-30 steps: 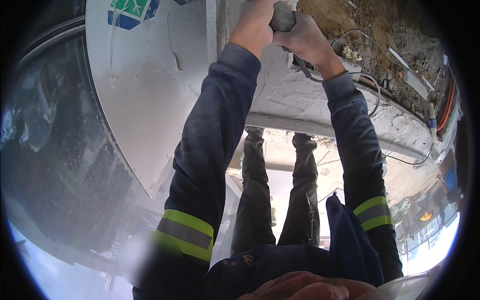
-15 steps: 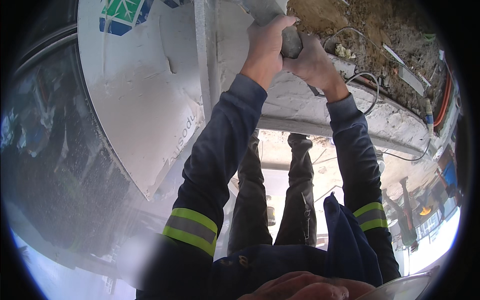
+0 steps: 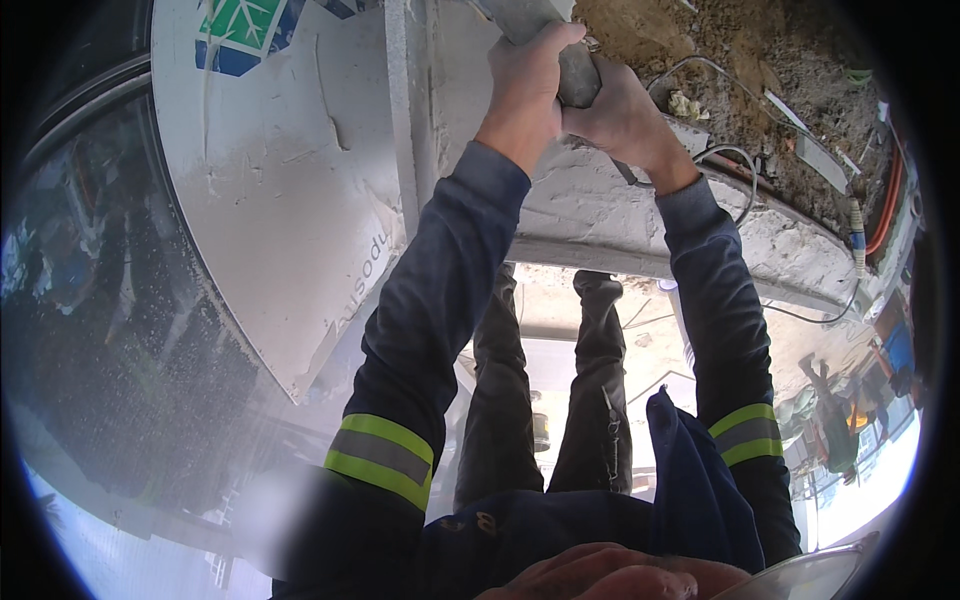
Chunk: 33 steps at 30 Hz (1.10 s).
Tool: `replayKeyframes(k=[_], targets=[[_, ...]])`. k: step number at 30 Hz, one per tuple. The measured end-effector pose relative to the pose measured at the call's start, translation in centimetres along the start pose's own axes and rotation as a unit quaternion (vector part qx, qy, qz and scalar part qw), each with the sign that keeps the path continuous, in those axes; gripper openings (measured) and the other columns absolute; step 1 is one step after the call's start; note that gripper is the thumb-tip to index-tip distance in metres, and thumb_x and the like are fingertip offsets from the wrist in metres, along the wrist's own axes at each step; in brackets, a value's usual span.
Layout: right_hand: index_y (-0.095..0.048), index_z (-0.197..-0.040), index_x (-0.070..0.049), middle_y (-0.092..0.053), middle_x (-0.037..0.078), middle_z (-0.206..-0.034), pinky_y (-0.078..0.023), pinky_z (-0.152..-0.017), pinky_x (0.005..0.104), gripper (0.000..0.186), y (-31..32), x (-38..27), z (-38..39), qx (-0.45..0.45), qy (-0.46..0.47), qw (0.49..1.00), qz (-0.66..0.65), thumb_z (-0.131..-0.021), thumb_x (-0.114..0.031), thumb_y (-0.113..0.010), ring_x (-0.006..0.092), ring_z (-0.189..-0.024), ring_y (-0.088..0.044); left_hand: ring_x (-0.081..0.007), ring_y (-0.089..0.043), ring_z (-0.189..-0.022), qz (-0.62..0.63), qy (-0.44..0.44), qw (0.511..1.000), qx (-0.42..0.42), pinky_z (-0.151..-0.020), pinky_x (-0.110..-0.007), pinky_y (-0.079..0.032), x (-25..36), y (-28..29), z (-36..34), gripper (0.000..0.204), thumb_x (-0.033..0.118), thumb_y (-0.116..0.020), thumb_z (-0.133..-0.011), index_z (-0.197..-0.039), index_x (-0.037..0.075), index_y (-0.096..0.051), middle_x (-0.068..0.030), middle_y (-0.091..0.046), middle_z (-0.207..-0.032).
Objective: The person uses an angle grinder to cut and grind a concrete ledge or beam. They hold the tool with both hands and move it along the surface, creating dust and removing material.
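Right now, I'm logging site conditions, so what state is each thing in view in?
Left hand: closed on the grey tool
Right hand: closed on the grey tool
Grey tool: held in both hands, partly hidden
Printed white board: scuffed, dirty
White ledge: rough-surfaced
Grey cable: looped
Dark sleeves: down to the wrists

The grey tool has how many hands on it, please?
2: the left hand grips the grey tool farther up, the right hand its near end; its far end is out of view.

Dark lettering (image 3: 367,268), green emblem (image 3: 250,22) on white panel (image 3: 270,200), shirt letter (image 3: 486,523)
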State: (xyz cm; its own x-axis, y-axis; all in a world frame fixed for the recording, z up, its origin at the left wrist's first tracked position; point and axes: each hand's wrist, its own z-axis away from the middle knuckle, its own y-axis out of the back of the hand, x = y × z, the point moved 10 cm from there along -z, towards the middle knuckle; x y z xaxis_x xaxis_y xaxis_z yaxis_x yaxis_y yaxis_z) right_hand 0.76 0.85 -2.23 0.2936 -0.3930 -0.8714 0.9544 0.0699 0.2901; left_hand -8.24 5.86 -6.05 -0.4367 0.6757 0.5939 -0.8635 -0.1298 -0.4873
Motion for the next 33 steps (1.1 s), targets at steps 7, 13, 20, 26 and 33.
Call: replayKeyframes(k=[7,13,20,26,33], targets=[[-0.066,-0.096,0.011,-0.067,0.008,-0.079,-0.052,-0.064,0.0355,0.046,1.1,-1.5,-1.7,-0.006,0.031,0.999,0.039,-0.074,-0.025,-0.083,0.0141,-0.071,-0.061,-0.0201,-0.067,-0.085,-0.026,0.053,0.998,0.002,-0.072,-0.035,-0.056,0.6,-1.0,-1.4,0.023,0.016,-0.076,-0.086,-0.104,0.004,-0.068,-0.0062,-0.066,-0.096],[-0.066,-0.096,0.012,-0.067,0.007,-0.081,-0.052,-0.065,0.0353,0.045,0.6,-0.5,-3.8,-0.051,-0.002,0.999,-0.002,-0.075,-0.024,-0.084,0.0127,-0.073,-0.06,-0.0196,-0.067,-0.086,-0.034,0.038,0.999,0.006,-0.073,-0.036,-0.056,1.2,-0.8,-3.8,0.022,0.016,-0.076,-0.087,-0.104,0.004,-0.068,-0.0048,-0.066,-0.096],[-0.065,-0.102,0.012,-0.07,0.012,-0.083,-0.054,-0.068,0.0371,0.05,0.7,-0.6,-1.0,-0.007,0.009,1.0,0.018,-0.074,-0.024,-0.084,0.0172,-0.074,-0.064,-0.0228,-0.067,-0.089,0.0,0.041,0.999,-0.004,-0.078,-0.041,-0.057,0.2,-0.8,-0.7,0.033,0.009,-0.078,-0.082,-0.11,-0.002,-0.064,-0.0095,-0.065,-0.101],[-0.062,-0.108,0.012,-0.072,0.022,-0.087,-0.057,-0.076,0.042,0.056,-0.2,-1.1,2.0,0.02,0.023,0.999,0.043,-0.071,-0.025,-0.081,0.0336,-0.081,-0.073,-0.0224,-0.067,-0.087,-0.007,0.007,1.0,-0.008,-0.076,-0.041,-0.057,-0.9,0.7,1.5,0.035,0.005,-0.079,-0.08,-0.11,-0.004,-0.063,-0.0098,-0.066,-0.097],[-0.063,-0.109,0.012,-0.072,0.024,-0.089,-0.056,-0.077,0.0442,0.058,-0.3,-1.0,3.5,0.031,-0.001,0.998,0.062,-0.071,-0.027,-0.082,0.0386,-0.084,-0.073,-0.0215,-0.067,-0.086,-0.012,0.018,1.0,0.001,-0.075,-0.04,-0.057,-1.6,1.1,2.9,0.036,0.007,-0.079,-0.081,-0.111,-0.004,-0.063,-0.0096,-0.067,-0.097]])
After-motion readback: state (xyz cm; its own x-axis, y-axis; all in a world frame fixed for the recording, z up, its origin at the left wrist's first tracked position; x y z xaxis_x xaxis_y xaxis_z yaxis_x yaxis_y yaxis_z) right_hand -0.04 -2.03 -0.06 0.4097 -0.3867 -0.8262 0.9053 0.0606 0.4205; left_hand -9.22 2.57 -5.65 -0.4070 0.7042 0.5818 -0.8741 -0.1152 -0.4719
